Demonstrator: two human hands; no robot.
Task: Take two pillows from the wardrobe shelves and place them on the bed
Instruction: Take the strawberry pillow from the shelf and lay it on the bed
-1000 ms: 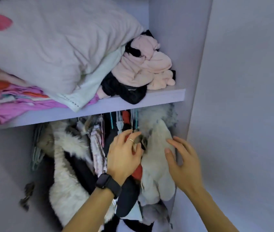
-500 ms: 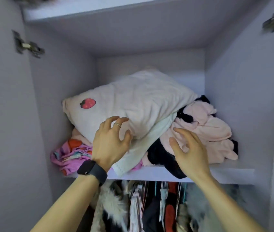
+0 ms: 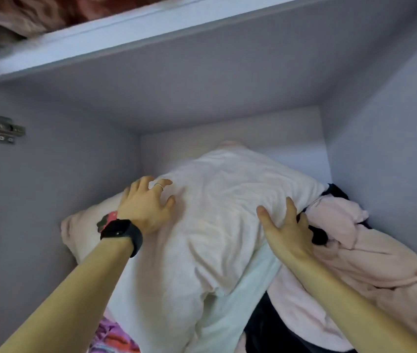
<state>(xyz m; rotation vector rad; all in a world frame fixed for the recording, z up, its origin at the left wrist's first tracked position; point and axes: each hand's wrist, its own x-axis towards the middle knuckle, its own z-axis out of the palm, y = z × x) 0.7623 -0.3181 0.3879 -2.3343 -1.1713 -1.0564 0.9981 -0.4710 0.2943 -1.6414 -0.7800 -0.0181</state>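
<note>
**Both hands on the wardrobe pillow**

A pale, cream-white pillow (image 3: 217,225) lies inside a lilac wardrobe compartment, stacked on top of a pile of textiles, with its far end reaching toward the back wall. The left hand (image 3: 146,205) rests on the pillow's upper left part, fingers spread wide and not closed round anything, the tips pressing into the fabric. A ring shows on one finger and a black watch (image 3: 122,234) sits on the wrist, partly covering a red patch (image 3: 111,216) on the pillowcase. The right hand (image 3: 286,230) grips the pillow's right edge: the thumb lies on the front face, while the fingers curl round the side, tucked between the pillow and a black cloth (image 3: 319,235).

Just to the right, touching the pillow, is a crumpled pink garment (image 3: 342,250). A white folded cloth (image 3: 240,301) lies directly under the pillow, and a bright pink-and-purple fabric (image 3: 115,337) shows at the bottom left. A metal hinge (image 3: 1,128) is fixed to the left wall. Above, the upper shelf (image 3: 100,44) carries a reddish-brown fabric (image 3: 62,11).
</note>
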